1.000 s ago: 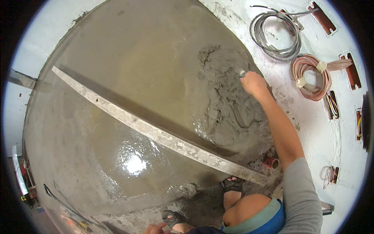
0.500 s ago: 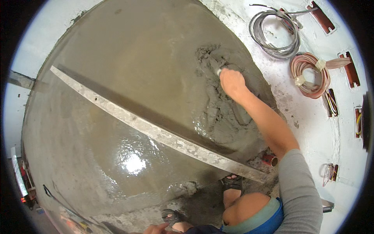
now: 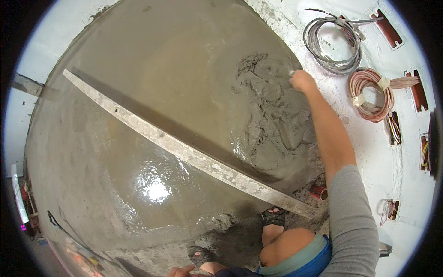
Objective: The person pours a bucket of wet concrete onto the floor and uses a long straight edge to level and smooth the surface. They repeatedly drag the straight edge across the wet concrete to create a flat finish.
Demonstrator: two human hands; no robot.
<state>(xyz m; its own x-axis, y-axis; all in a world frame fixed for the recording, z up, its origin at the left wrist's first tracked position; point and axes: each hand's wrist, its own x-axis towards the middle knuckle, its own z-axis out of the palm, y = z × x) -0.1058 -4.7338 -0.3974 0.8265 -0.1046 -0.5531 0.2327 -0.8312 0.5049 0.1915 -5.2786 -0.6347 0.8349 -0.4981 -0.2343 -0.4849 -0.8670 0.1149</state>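
My right hand (image 3: 303, 82) is closed around a tool with a pale, rounded handle end (image 3: 291, 73); its working end is hidden under the hand. It is over the right edge of a wet grey mortar floor (image 3: 180, 69), beside the wall. Left of the hand lies a rough, lumpy patch of mortar (image 3: 272, 104). Only a few fingers of my left hand (image 3: 181, 271) show at the lower edge, near my leg, and their grip is not clear. A long metal straightedge (image 3: 170, 141) lies slantwise across the mortar, smeared with grey.
A grey cable coil (image 3: 318, 62) and a reddish cable coil (image 3: 354, 94) hang at the white wall, by open boxes (image 3: 390, 30). A red tube-like piece (image 3: 319, 192) lies near the straightedge's right end. My sandalled foot (image 3: 273, 217) is just below the straightedge.
My right hand has moved right and slightly away, from the lumpy mortar toward the wall. The mortar it covered now shows, with smoother smears. The straightedge stays in place.
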